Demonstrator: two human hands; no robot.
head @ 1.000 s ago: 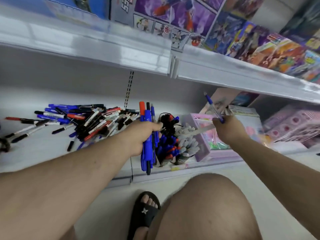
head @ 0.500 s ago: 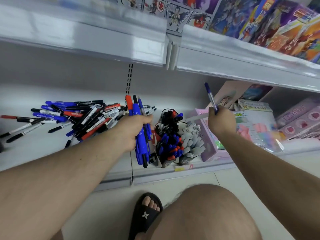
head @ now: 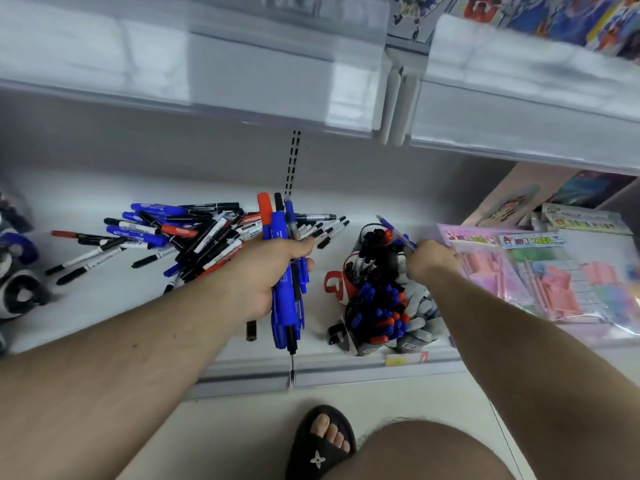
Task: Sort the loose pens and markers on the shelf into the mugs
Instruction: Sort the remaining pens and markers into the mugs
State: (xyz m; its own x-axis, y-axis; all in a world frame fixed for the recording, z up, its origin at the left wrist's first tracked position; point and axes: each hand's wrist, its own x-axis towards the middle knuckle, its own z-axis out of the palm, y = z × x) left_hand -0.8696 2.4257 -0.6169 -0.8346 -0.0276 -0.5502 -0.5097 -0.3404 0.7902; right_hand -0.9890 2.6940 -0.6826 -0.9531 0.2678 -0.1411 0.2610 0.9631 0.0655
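Note:
A heap of loose pens and markers [head: 194,233], blue, black and red, lies on the white shelf [head: 86,292]. My left hand [head: 270,271] grips a bundle of blue, red and black markers [head: 284,271] upright, just right of the heap. Right of it stand mugs packed with pens: a red-handled mug [head: 337,289] with black pens, a front mug [head: 377,323] with blue and red caps, and one with grey markers [head: 419,317]. My right hand [head: 429,261] pinches a blue pen [head: 394,232] over the back mug, tip pointing up-left.
Pink stationery packs [head: 540,275] lie on the shelf right of the mugs. An upper shelf edge [head: 242,84] overhangs the work area. Black and white items [head: 17,271] sit at the far left. My sandalled foot [head: 322,445] and knee are on the floor below.
My right hand has dropped down and leftward with the blue pen, from beside the pink packs to just over the mugs. My left hand keeps its bundle in place.

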